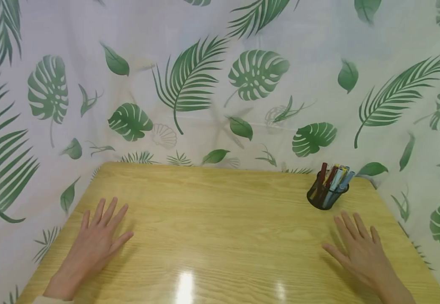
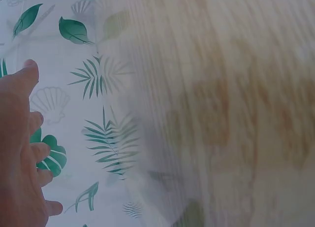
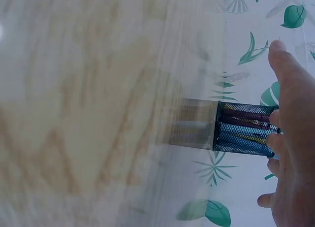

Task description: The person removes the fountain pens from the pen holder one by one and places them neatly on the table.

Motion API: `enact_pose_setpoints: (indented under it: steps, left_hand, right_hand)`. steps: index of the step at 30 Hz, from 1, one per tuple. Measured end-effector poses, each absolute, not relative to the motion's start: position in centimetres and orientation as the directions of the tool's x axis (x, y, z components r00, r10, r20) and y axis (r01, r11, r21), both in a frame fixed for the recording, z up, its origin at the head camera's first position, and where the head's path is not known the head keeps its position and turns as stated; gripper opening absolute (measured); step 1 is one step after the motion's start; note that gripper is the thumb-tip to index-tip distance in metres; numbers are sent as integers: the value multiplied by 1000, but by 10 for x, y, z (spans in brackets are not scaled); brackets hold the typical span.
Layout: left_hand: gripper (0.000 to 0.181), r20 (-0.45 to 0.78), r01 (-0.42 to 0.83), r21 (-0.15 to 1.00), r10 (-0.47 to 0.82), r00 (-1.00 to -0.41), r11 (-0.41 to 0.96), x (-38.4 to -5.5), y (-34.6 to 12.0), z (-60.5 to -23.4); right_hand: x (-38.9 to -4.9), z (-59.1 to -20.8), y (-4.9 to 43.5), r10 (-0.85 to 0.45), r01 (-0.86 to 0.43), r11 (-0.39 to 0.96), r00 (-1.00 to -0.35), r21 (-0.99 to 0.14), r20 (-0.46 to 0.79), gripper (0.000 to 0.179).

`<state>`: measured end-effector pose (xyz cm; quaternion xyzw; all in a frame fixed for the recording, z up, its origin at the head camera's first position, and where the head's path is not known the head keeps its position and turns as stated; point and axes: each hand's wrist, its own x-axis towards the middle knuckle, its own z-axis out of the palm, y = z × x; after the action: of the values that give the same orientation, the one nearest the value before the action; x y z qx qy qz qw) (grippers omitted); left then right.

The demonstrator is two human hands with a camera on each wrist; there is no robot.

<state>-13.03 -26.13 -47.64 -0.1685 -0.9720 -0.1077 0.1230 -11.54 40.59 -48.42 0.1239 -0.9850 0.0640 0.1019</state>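
The black mesh cup of pens stood near the far right corner of the counter, just beyond the right hand, whose grip was spread wide and held nothing. The left hand (fingers splayed too, its grip empty) was over the counter's left side. A leaf-printed sheet rose behind the counter

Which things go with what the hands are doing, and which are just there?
Probably part of it:
- left hand, fingers spread, holding nothing
- right hand, fingers spread, holding nothing
- black mesh cup, nearest the right hand
- pens inside it

Probably just there:
- wooden table
- leaf-patterned backdrop
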Motion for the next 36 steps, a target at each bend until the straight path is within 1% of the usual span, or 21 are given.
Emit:
enact_pose_setpoints:
  steps: [13,19,23,26,30,33,36]
  left_hand:
    - [72,296,363,169,304,-905,916,-131,-261,-478]
    - [72,299,368,181,305,-904,912,-134,-259,-478]
    - [71,303,376,201,308,-902,905,-138,-254,-478]
    - [69,307,391,249,311,-900,886,-140,-249,-477]
    - [69,282,397,360,307,-909,844,-142,-238,-474]
    - [69,265,390,440,298,-917,809,-143,-227,-474]
    - [69,265,392,495,295,-918,776,-146,-215,-478]
  right_hand:
    - [-115,-482,412,-188,-211,967,-968,-140,164,90]
    - [-121,-482,419,-171,-192,973,-972,-130,161,88]
    - [-127,-481,425,-139,-169,968,-977,-187,163,83]
    - [-130,-480,429,-102,-145,950,-982,-278,162,80]
    - [-133,-478,433,-50,-112,914,-985,-390,165,79]
    - [-137,-476,433,-12,-90,896,-984,-435,178,79]
    - [-140,-475,431,29,-71,881,-979,-469,201,78]
